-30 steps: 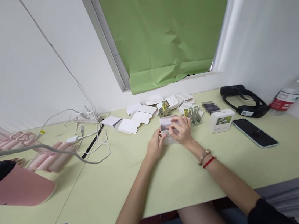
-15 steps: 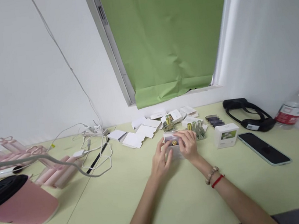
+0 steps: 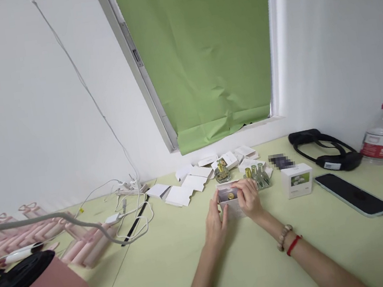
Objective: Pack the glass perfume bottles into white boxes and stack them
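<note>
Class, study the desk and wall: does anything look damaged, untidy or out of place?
Yes. The green sheet at the back is creased, its bottom edge ragged towards the right. Below it, white card pieces lie strewn at odd angles, beyond and left of the open box. That box shows no clear damage, and no spill is visible.

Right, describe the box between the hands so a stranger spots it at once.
Find the green sheet on the window, then drop to the table below it. There, between the left hand and the right hand, is the box. Unlike the white box beside the phone, it is open at the top, with a gold cap showing inside.
</note>
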A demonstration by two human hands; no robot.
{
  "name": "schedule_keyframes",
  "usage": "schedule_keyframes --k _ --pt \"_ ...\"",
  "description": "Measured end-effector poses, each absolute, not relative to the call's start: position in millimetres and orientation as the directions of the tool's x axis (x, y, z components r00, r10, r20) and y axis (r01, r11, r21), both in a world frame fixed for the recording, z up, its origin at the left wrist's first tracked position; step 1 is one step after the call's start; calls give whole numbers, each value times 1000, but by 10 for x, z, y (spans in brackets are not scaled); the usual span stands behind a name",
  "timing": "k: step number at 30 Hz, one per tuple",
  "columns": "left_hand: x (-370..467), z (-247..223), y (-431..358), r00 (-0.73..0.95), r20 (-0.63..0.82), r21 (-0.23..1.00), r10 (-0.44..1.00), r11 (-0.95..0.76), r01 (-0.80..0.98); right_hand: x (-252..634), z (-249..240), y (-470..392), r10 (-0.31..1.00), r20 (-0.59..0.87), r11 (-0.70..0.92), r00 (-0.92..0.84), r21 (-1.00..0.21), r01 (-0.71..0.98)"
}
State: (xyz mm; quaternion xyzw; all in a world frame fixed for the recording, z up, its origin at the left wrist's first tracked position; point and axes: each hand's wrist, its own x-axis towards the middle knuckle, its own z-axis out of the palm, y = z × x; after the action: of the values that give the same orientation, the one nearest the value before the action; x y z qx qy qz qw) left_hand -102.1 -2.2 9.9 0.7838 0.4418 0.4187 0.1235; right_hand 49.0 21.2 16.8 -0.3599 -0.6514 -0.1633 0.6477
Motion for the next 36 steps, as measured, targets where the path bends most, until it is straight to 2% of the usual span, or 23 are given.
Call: schedule_keyframes --k 4,7,10,14,18,24,30,36 --pt "-1036 65 33 214 525 615 824 -541 574 538 155 253 286 947 673 144 -306 674" --pt "-1047 47 71 211 570 596 794 -577 558 579 135 276 324 926 663 194 -369 651" --pt "-1058 52 90 242 593 561 768 -609 561 599 116 283 340 922 684 185 -377 624" --pt "-1069 65 107 261 611 519 747 -627 581 586 121 266 302 938 724 171 -343 599" --pt "-1065 62 113 241 689 429 683 -654 623 550 148 241 238 959 736 152 -281 616" --pt "-1047 104 51 238 817 255 525 -700 667 523 152 232 109 990 654 91 -140 744" --pt "-1052 136 47 306 832 165 463 -733 660 506 148 231 99 981 576 170 -196 794" --pt "-1051 159 30 315 821 191 476 -749 634 497 145 221 114 986 626 124 -168 761"
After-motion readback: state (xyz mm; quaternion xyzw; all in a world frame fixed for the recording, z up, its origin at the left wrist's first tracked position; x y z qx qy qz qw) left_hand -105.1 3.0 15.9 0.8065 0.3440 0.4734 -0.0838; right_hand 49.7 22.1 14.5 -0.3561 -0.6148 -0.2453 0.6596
